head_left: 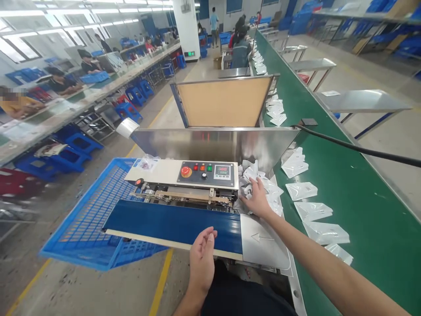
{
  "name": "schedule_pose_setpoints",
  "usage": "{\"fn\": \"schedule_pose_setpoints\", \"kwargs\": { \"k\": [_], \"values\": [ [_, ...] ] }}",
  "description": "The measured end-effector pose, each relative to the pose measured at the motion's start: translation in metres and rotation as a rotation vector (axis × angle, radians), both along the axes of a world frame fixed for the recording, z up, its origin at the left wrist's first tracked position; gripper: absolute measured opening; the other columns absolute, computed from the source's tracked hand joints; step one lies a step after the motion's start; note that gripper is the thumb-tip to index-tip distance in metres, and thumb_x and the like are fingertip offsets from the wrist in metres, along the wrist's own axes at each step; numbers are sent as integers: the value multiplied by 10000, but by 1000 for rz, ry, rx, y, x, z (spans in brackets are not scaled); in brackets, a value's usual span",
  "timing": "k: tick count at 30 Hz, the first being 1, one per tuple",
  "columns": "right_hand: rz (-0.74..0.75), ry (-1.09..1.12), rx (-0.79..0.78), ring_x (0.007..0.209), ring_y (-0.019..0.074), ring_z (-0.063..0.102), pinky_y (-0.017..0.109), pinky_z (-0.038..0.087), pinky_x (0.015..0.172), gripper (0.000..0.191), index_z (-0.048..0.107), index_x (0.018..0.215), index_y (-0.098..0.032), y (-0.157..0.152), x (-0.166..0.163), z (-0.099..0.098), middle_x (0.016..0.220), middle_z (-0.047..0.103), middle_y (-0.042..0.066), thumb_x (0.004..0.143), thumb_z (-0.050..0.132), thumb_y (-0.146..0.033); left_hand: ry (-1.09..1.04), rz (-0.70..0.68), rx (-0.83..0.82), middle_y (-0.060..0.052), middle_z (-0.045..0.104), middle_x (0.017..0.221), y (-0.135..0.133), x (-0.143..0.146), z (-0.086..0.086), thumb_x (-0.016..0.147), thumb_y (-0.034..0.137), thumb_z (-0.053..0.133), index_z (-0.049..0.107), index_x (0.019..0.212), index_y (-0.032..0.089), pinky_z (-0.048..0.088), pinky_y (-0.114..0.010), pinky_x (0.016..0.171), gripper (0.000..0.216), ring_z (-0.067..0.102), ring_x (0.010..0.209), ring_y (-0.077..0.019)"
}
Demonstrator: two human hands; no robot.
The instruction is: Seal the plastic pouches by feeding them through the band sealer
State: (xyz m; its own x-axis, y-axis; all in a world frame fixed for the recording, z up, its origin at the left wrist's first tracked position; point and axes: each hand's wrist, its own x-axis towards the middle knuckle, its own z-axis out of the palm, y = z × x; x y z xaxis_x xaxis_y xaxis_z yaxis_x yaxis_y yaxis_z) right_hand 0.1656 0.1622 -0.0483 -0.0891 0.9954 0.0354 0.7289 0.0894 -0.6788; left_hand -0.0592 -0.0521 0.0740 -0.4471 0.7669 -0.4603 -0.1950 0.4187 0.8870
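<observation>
a green conveyor belt (pixel 378 245) runs beside a sealing machine (pixel 207 173). a heap of white pouches (pixel 259 184) sits at its end, a row of pouches (pixel 315 210) lies on the belt. the right hand (pixel 256 197) rests open on the heap; the left hand (pixel 202 259), open and empty, is just over a blue board (pixel 171 226).

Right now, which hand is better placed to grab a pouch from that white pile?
Probably the right hand: it rests on the white pouches beside the band sealer, while the left hand, empty, sits farther off at the edge of the blue conveyor belt.

Navy sealer belt (pixel 171 224), blue grid-patterned crate (pixel 82 224), green conveyor (pixel 371 228), red stop button (pixel 186 171), white pouches (pixel 325 232)
</observation>
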Motion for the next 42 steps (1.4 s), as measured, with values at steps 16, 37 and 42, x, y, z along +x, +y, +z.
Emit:
{"fn": "schedule_pose_setpoints", "kwargs": {
  "k": [16, 37, 42],
  "values": [
    [-369, 260, -67, 1572, 420, 343, 585, 348, 1274, 1081, 342, 1651, -165, 5, 2, -17, 1654, 392, 258, 836, 707, -774, 414, -356, 367, -122, 846, 1082, 35, -12, -6, 1033, 532, 639, 866, 1066, 237, 635, -431, 966, 373, 796, 1042, -308],
    [-180, 0, -140, 1300, 390, 665, 519, 536, 1069, 1103, 407, 1699, -201, -7, 52, 44, 1724, 379, 246, 850, 655, -859, 377, -414, 352, -126, 855, 1053, 23, -25, -20, 987, 548, 704, 874, 1053, 248, 643, -464, 969, 351, 804, 1026, -334],
    [-524, 324, -51, 1029, 311, 745, 485, 580, 989, 793, 699, 1386, -170, -82, 95, 26, 1342, 747, 181, 939, 534, -804, 172, -525, 329, -159, 841, 1086, 21, -3, -23, 948, 611, 745, 828, 1190, 193, 652, -461, 947, 491, 802, 1004, -318]
  ]
}}
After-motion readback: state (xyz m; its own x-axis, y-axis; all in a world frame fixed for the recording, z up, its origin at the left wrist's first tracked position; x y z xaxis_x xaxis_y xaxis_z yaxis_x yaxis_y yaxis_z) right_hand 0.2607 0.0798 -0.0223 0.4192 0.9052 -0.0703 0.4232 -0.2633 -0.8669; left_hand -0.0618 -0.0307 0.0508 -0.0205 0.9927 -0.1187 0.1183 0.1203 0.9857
